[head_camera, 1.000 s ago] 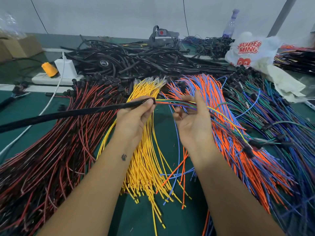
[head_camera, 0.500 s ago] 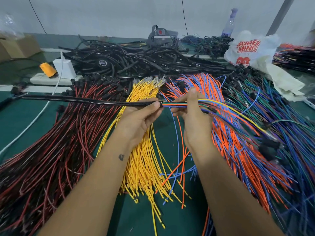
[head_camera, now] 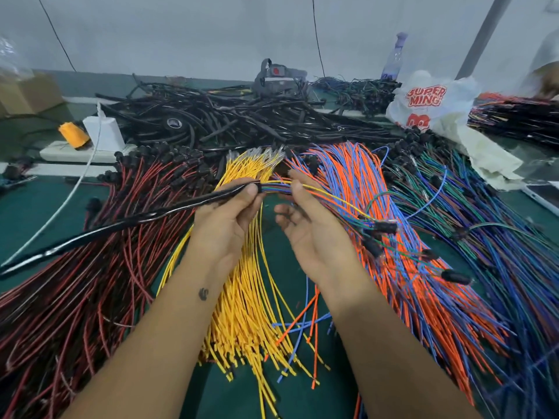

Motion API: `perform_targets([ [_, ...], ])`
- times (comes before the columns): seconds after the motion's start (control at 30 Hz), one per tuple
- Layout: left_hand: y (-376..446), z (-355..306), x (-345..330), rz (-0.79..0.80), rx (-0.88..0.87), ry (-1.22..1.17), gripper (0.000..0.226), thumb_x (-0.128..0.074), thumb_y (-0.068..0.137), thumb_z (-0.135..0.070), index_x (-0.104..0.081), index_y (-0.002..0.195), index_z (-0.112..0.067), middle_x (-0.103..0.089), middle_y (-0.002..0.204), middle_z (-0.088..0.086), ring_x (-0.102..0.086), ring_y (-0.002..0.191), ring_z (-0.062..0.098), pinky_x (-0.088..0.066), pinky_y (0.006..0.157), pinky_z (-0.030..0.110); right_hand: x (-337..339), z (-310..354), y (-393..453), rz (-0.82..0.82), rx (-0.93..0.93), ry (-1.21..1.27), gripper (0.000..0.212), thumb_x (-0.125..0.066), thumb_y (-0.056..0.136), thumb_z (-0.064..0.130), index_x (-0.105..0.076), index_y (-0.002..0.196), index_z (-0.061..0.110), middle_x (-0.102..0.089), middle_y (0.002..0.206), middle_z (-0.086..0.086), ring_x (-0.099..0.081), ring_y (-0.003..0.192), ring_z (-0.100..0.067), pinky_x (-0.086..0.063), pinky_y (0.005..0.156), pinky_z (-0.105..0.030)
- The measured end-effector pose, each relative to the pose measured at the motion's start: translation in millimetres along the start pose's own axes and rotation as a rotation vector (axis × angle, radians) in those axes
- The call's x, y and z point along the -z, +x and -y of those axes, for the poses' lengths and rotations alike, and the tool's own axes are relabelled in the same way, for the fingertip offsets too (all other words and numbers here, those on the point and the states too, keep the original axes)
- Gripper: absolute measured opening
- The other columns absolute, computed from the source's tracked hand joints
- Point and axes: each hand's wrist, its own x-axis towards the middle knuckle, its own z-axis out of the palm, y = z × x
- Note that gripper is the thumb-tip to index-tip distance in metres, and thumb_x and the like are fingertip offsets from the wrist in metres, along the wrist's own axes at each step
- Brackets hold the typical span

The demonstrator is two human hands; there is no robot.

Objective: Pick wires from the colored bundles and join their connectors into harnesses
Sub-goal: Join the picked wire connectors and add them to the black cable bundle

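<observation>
The middle wire bundle (head_camera: 242,297) lies on the tabletop (head_camera: 36,213) – take it as the landmark. Left of it spreads another wire bundle (head_camera: 90,282); right of it a third (head_camera: 408,252), and a fourth (head_camera: 514,267) further right. Behind it sits a heap of cables (head_camera: 227,122). Left of that heap stands a power strip (head_camera: 81,148) – a plastic bag (head_camera: 429,101) lies to the heap's right.

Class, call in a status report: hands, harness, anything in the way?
Left hand grips black sleeve. Right hand fingers hold the colored wires leaving it. Yellow bundle lies underneath, nothing blocking.
</observation>
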Motion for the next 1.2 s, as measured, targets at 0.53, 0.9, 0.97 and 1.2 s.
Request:
perform_targets([
  [0.53,-2,-3,2,0.08,0.144,0.124,0.014,-0.072,0.068,-0.006,-0.069,0.082,-0.005,-0.072,0.073,0.007,-0.071,0.069,0.016,-0.053,0.06,0.015,9,15,4,-0.363,0.284,-0.137,0.016,-0.061,0.093,0.006,-0.058,0.077,0.007,-0.062,0.062,-0.003,-0.059,0.049,-0.011,-0.046,0.049,-0.02],
  [0.9,-5,0,1,0.173,0.141,0.168,0.01,-0.072,0.067,-0.011,-0.077,0.075,-0.013,-0.074,0.081,0.006,-0.071,0.075,0.015,-0.053,0.062,0.015,4,7,1,-0.238,0.263,-0.296,0.019,-0.065,0.09,0.01,-0.063,0.073,0.015,-0.064,0.064,0.0,-0.059,0.054,-0.012,-0.047,0.053,-0.022],
  [0.97,-6,-1,0,0.188,0.148,0.165,0.011,-0.071,0.068,-0.01,-0.076,0.077,-0.013,-0.074,0.082,0.006,-0.071,0.076,0.015,-0.053,0.063,0.016,4,5,0,-0.246,0.253,-0.359,0.019,-0.067,0.09,0.012,-0.063,0.072,0.019,-0.063,0.063,0.001,-0.056,0.051,-0.013,-0.043,0.048,-0.022],
  [1.2,-8,1,-2,0.21,0.14,0.215,0.023,-0.07,0.068,-0.01,-0.069,0.091,-0.006,-0.074,0.081,0.004,-0.071,0.075,0.014,-0.054,0.063,0.016,4,6,-2,-0.287,0.216,-0.378,0.021,-0.066,0.09,0.014,-0.064,0.071,0.021,-0.053,0.05,0.006,-0.046,0.043,-0.007,-0.036,0.041,-0.015],
])
